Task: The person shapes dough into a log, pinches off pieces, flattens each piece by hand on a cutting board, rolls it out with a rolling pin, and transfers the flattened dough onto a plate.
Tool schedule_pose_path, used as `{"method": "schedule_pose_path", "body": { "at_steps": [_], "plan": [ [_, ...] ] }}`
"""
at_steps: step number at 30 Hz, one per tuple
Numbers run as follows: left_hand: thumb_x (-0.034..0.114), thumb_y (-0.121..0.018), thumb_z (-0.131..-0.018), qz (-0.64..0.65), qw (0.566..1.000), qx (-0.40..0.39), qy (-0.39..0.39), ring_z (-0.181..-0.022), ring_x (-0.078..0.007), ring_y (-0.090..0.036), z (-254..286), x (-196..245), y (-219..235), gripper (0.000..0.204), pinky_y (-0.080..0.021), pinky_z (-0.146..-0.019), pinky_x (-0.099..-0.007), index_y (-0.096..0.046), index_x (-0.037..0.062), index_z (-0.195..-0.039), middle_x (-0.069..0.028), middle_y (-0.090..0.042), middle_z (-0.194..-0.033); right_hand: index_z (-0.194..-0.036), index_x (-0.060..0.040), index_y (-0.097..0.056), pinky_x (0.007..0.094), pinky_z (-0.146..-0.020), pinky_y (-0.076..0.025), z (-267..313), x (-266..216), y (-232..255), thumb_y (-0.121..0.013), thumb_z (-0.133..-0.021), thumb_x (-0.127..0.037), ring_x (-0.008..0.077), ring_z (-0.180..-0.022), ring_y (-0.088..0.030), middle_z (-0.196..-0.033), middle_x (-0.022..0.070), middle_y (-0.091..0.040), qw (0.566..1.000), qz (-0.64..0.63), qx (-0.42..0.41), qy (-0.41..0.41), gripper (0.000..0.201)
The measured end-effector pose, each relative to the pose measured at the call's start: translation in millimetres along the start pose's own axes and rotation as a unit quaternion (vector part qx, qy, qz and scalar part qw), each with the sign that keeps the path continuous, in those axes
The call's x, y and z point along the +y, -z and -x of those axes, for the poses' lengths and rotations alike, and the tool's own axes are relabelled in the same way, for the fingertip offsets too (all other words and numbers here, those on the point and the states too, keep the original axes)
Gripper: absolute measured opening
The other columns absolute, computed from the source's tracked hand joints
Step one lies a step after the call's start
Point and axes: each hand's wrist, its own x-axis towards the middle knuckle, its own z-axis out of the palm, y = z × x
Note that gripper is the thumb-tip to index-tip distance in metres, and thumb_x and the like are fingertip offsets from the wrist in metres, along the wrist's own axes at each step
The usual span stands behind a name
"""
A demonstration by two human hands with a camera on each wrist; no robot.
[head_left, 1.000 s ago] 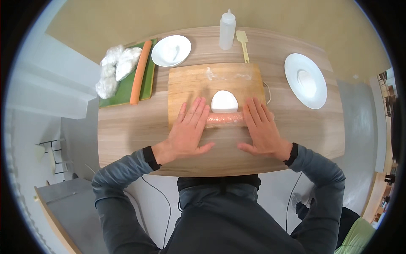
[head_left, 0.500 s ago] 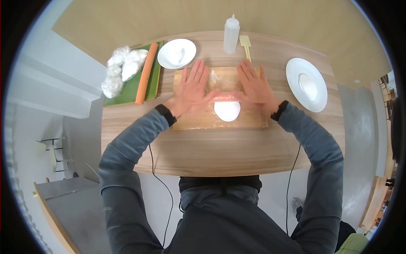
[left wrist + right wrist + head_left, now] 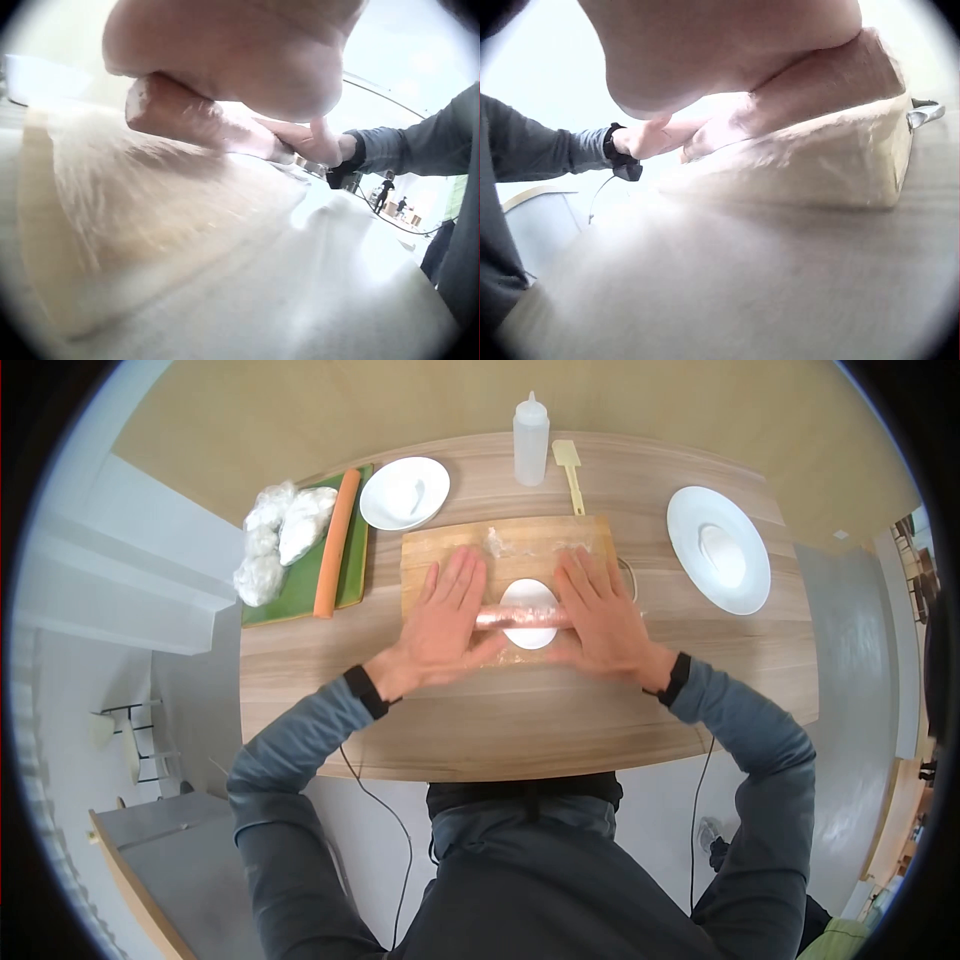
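A rolling pin (image 3: 522, 617) wrapped in clear film lies crosswise over a flat white piece of dough (image 3: 530, 593). Beneath them is a wooden board (image 3: 422, 552) covered in plastic film. My left hand (image 3: 443, 618) presses on the pin's left part with fingers straight and thumb spread toward the middle. On the right part, my right hand (image 3: 604, 618) lies flat the same way. Seen from the left wrist, the palm is over the pin's end (image 3: 176, 112); the right wrist view shows the other palm on the pin (image 3: 832, 79).
At left, a green tray (image 3: 352, 582) holds an orange rolling pin (image 3: 337, 545) and film-wrapped white lumps (image 3: 262, 580). A white bowl (image 3: 372, 500), squeeze bottle (image 3: 531, 445) and spatula (image 3: 567, 455) stand behind the board. An oval white plate (image 3: 690, 525) with a white piece is at right.
Both hands rolled the pin from the dough's near edge to its far side, then back toward the body, onto its middle. The fingers stayed straight.
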Motion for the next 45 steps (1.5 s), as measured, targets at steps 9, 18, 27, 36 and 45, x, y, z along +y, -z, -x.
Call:
{"method": "schedule_pose_path", "body": {
  "at_steps": [9, 18, 27, 36, 45],
  "plan": [
    [0.051, -0.066, -0.094, 0.008, 0.998, -0.052, -0.038, -0.163, -0.0479, -0.009, 51, 36, 8, 0.107, -0.009, -0.130, -0.0621, -0.017, -0.0147, -0.163, -0.0345, -0.016, -0.172, -0.154, 0.0093, -0.042, 0.0597, -0.120, -0.031, 45, -44, 20, -0.071, -0.091, -0.045, 0.0454, -0.148, -0.040, -0.160, 0.0279, -0.042, 0.999, -0.020, -0.029, 0.022, 0.088],
    [0.039, -0.048, -0.110, 0.174, 0.983, 0.041, 0.046, -0.152, -0.0493, -0.036, 17, -22, 18, 0.069, -0.031, -0.124, -0.0515, -0.037, -0.0113, -0.156, -0.0351, -0.040, -0.161, -0.143, 0.0008, -0.056, 0.0493, -0.097, -0.046, 40, -22, 23, -0.065, -0.085, 0.003, 0.0353, -0.114, -0.058, -0.127, 0.0153, -0.061, 0.994, -0.072, 0.076, -0.028, 0.059],
    [0.032, -0.057, -0.105, 0.204, 0.952, -0.031, 0.225, -0.084, -0.0417, -0.069, -5, -41, 18, 0.027, -0.053, -0.076, -0.0489, -0.064, 0.0056, -0.107, -0.0198, -0.072, -0.088, -0.145, -0.0011, -0.046, 0.0560, -0.092, -0.046, 83, 56, 4, -0.058, -0.094, -0.008, 0.0470, -0.112, -0.055, -0.119, 0.0251, -0.057, 0.935, -0.174, 0.130, -0.281, 0.052],
    [0.030, -0.067, -0.096, 0.142, 0.972, -0.035, 0.186, -0.073, -0.0332, -0.066, -8, -46, 8, 0.024, -0.050, -0.066, -0.0455, -0.059, 0.0070, -0.094, -0.0120, -0.066, -0.077, -0.147, -0.0050, -0.042, 0.0597, -0.101, -0.038, 76, 59, -21, -0.061, -0.095, -0.017, 0.0460, -0.124, -0.048, -0.133, 0.0232, -0.051, 0.908, -0.065, 0.007, -0.414, 0.056],
    [0.032, -0.067, -0.096, 0.123, 0.975, -0.043, 0.178, -0.081, -0.0408, -0.067, -11, -42, 11, 0.027, -0.050, -0.070, -0.0532, -0.056, 0.0076, -0.097, -0.0136, -0.069, -0.077, -0.148, 0.0042, -0.052, 0.0576, -0.127, -0.028, -11, 19, -3, -0.068, -0.085, -0.001, 0.0377, -0.145, -0.046, -0.152, 0.0204, -0.053, 0.987, -0.125, 0.026, 0.099, 0.065]
  ]
}}
